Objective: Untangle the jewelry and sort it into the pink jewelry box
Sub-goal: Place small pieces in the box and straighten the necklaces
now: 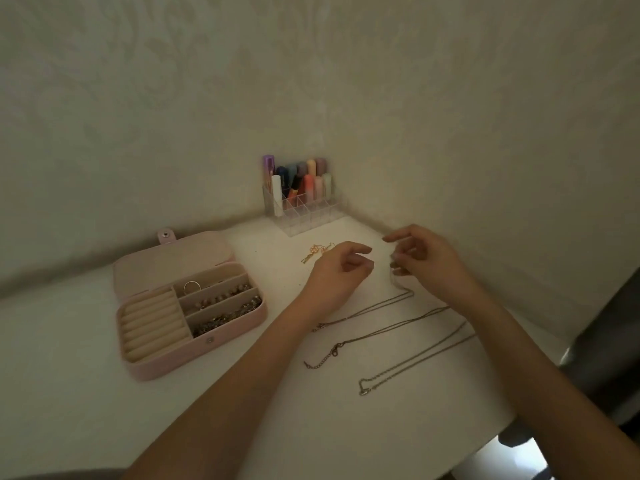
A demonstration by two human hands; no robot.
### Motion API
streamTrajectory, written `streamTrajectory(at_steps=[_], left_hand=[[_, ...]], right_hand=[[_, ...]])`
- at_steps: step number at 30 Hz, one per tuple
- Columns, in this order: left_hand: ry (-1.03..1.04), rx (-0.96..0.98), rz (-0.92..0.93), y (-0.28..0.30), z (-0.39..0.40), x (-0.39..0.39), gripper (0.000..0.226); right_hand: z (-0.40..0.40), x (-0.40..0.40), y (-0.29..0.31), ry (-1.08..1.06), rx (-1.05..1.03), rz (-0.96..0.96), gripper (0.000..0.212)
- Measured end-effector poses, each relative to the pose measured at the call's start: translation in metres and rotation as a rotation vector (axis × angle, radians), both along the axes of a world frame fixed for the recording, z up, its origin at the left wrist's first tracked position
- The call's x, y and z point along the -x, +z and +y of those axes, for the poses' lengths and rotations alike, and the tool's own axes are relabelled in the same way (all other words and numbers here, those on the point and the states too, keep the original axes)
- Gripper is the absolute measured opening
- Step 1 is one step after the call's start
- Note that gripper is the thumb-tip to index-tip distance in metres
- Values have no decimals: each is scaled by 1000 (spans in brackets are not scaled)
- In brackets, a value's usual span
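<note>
Three chains [398,336] are laid right of the pink jewelry box [188,306]; one is pinched by the right hand [424,263], while nothing is held in the loosely curled left hand [337,271].

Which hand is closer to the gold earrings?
The left hand. It hovers just right of the gold earrings, nearly touching them. The right hand is farther right, past the left hand, pinching a thin chain.

Open pink jewelry box [180,358], trays part-filled; right of it, thin metal chain necklaces [388,336] lie stretched out, gold earrings [317,252] beyond.
</note>
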State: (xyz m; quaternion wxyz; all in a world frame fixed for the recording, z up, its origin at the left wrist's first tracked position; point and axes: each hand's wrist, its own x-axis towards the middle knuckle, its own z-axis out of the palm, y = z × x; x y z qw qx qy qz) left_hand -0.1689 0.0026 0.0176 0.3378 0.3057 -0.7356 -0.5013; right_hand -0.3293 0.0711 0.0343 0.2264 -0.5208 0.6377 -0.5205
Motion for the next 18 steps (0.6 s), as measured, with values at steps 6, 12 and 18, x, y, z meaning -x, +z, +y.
streamTrajectory(at_steps=[6,12,18], left_hand=[[-106,-274,168,7,-1,-5,18],[28,-256,190,7,-11,-13,8],[95,-135,65,8,-11,-11,10]], right_hand=[[-17,-21,18,145,-10,-147,32],[-22,-24,7,136,22,-347,29],[-17,-22,5,224,15,-521,30]])
